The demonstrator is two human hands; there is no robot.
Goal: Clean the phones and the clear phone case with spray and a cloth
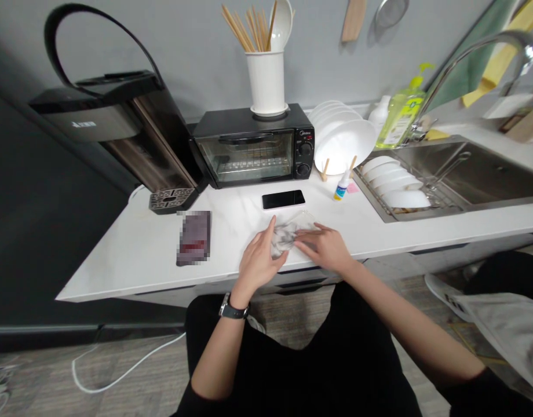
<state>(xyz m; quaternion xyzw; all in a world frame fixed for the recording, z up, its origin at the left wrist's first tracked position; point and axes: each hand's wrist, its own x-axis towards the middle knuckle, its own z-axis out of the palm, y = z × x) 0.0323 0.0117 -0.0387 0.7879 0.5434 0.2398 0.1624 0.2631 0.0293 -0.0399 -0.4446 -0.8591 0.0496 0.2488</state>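
A crumpled, greyish-white sheet point(286, 234), partly see-through, lies on the counter between my hands. Whether it is cloth or plastic film I cannot tell. At its left edge rests my left hand point(258, 258), thumb and index finger spread apart along the sheet. My right hand point(325, 246) presses its fingertips and thumb together on the sheet's right side, with folds gathered at the tips. Just beyond lies a black phone point(284, 199), screen up. A small white bottle point(342, 186) with a blue and yellow label stands to the right, near a pink slip point(352, 187).
Behind are a toaster oven point(249, 156) topped by a utensil holder point(266, 81), and a tall black drink machine point(131, 133). Racked plates point(345, 145), bowls point(397, 182) and a sink point(488, 174) are rightward. A blurred-out dark item point(194, 237) lies left. Another person's clothing point(510, 330) shows lower right.
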